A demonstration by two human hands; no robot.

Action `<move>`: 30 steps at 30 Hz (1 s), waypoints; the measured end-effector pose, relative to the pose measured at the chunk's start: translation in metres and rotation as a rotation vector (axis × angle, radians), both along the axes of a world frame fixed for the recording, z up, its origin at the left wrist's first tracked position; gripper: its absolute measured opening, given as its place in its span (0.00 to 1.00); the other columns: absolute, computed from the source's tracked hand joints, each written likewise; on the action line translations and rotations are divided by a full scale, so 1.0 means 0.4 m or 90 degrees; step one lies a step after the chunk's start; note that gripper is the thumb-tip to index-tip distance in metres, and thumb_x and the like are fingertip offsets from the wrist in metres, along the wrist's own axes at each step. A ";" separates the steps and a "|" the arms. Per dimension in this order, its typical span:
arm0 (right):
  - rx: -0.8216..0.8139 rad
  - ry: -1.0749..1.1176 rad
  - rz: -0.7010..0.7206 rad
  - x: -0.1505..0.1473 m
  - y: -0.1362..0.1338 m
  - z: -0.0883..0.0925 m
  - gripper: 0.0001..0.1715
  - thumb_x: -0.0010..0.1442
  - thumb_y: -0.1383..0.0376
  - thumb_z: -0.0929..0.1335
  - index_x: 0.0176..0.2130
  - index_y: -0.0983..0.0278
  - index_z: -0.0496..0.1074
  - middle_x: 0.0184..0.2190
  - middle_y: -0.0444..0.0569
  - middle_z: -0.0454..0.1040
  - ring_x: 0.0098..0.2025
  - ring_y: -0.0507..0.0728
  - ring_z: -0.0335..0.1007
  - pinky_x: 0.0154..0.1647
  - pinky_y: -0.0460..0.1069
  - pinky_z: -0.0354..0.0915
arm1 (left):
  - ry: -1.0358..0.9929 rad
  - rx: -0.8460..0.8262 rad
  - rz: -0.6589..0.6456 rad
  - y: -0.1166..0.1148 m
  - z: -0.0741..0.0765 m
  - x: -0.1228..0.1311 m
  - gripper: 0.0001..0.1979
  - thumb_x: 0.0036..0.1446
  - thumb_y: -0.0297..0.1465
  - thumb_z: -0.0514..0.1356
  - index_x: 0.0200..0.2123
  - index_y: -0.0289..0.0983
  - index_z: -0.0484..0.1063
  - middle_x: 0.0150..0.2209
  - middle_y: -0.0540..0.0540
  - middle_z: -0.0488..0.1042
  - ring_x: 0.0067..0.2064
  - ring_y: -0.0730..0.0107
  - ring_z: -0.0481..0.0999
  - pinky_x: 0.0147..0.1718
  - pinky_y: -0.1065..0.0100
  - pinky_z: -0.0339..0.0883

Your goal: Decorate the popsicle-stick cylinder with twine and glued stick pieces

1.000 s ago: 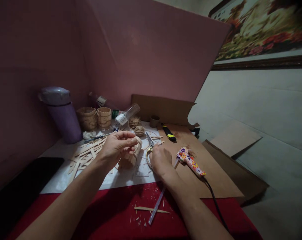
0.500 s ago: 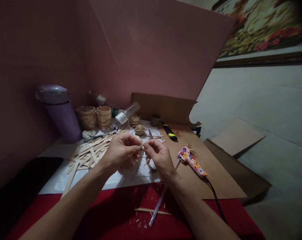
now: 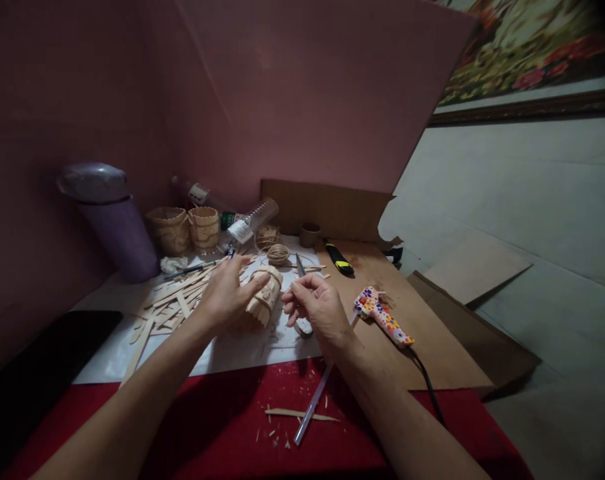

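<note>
A small cup made of wooden craft sticks [image 3: 265, 297], with a cord band round it, lies tilted on the white paper between my hands. My left hand [image 3: 228, 293] is open at its left side, thumb stretched out against or just over the cup; I cannot tell whether it touches. To the right of the cup, my right hand [image 3: 316, 305] is closed in a pinch, and whatever is between its fingertips is too small to make out. Scissors [image 3: 301, 267] lie partly hidden under the right hand. Loose craft sticks [image 3: 185, 300] are heaped behind and left of my left hand.
Two finished-looking stick cups [image 3: 204, 228], a purple tumbler [image 3: 119, 230], plastic bottles [image 3: 252, 220] and twine balls [image 3: 277, 254] stand behind. A utility knife [image 3: 339, 259] and a flowered glue gun [image 3: 383, 317] rest on cardboard [image 3: 432, 360]. A glue stick [image 3: 312, 407] crosses the red cloth [image 3: 222, 427].
My hands have moved apart from where their fingertips met. The left hand has opened and shifted slightly left, uncovering the small stick cup. The right hand stays pinched.
</note>
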State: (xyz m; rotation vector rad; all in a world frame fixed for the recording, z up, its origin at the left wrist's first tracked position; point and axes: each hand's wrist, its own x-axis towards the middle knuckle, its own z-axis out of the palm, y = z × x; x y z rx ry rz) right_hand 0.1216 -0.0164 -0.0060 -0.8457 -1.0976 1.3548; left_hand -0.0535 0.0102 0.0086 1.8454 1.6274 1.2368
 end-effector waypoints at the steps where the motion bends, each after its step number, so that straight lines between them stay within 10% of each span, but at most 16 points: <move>1: -0.006 -0.006 -0.006 0.001 0.000 -0.001 0.21 0.47 0.53 0.76 0.29 0.64 0.67 0.22 0.43 0.75 0.19 0.49 0.68 0.15 0.43 0.69 | -0.016 -0.020 -0.033 0.004 -0.012 0.000 0.28 0.47 0.44 0.65 0.49 0.35 0.73 0.48 0.36 0.75 0.50 0.49 0.74 0.44 0.57 0.67; 6: -0.012 -0.060 -0.024 0.006 0.001 -0.005 0.15 0.49 0.58 0.74 0.30 0.65 0.70 0.21 0.40 0.72 0.18 0.46 0.64 0.15 0.41 0.66 | -0.199 -0.221 -0.094 -0.005 -0.032 0.015 0.38 0.42 0.45 0.69 0.55 0.35 0.68 0.35 0.42 0.77 0.33 0.56 0.77 0.29 0.64 0.67; 14: -0.002 -0.107 -0.044 0.001 0.011 -0.016 0.10 0.47 0.62 0.73 0.27 0.65 0.71 0.20 0.39 0.69 0.20 0.46 0.64 0.18 0.42 0.67 | -0.358 -0.242 -0.093 -0.006 -0.006 0.012 0.45 0.32 0.34 0.75 0.57 0.35 0.67 0.42 0.39 0.78 0.41 0.52 0.78 0.36 0.63 0.68; 30: 0.077 -0.149 -0.093 0.006 -0.020 0.019 0.07 0.51 0.62 0.71 0.30 0.65 0.73 0.23 0.41 0.70 0.22 0.48 0.63 0.19 0.42 0.66 | -0.519 -0.314 -0.396 -0.038 0.007 0.043 0.31 0.45 0.34 0.72 0.52 0.35 0.69 0.45 0.37 0.77 0.39 0.58 0.79 0.35 0.63 0.73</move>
